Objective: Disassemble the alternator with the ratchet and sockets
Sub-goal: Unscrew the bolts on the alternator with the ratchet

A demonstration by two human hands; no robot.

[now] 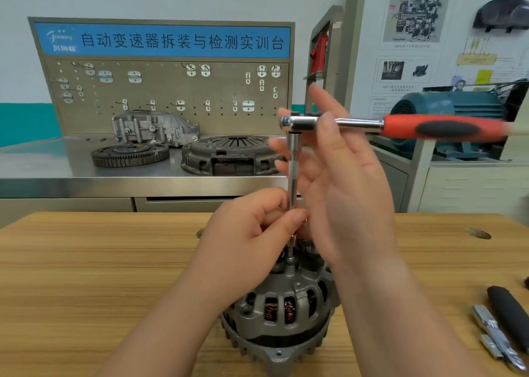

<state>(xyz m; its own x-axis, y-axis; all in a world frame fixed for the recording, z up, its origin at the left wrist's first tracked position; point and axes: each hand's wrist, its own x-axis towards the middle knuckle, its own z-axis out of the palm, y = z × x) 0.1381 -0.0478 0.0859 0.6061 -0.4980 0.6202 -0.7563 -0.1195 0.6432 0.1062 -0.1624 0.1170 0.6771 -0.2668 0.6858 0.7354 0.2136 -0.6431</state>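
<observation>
On the wooden table (86,262), close to the front edge and in the middle, the alternator (286,313), standing on its wide end with copper wire showing through the slots. Straight up from its top, a long thin bar (292,176), with a small socket (289,258) at the bottom on the alternator's top. Up at the top of the bar, the ratchet (400,126), lying flat, red and black handle pointing right and looking blurry. Left hand (249,233) low on the bar, fingers curled and pinching it just above the alternator, hiding part of the top. Right hand (343,190) raised beside the bar, fingers straight and spread at the ratchet's head, one finger across the shiny neck. Hard to see the far side of the alternator behind both arms. At the right edge of the table, a black handle (509,311) and some silver metal pieces (492,336) just beside it. Behind, on a steel table (43,170), a toothed wheel (130,155), a round clutch cover (229,156) partly hidden by the right hand's fingers, and a grey housing (154,129). Above those, a pegboard (171,90) with hooks and a blue sign (163,42). Far right, a blue motor (446,110) behind the ratchet handle, and posters (429,33) on the wall.
</observation>
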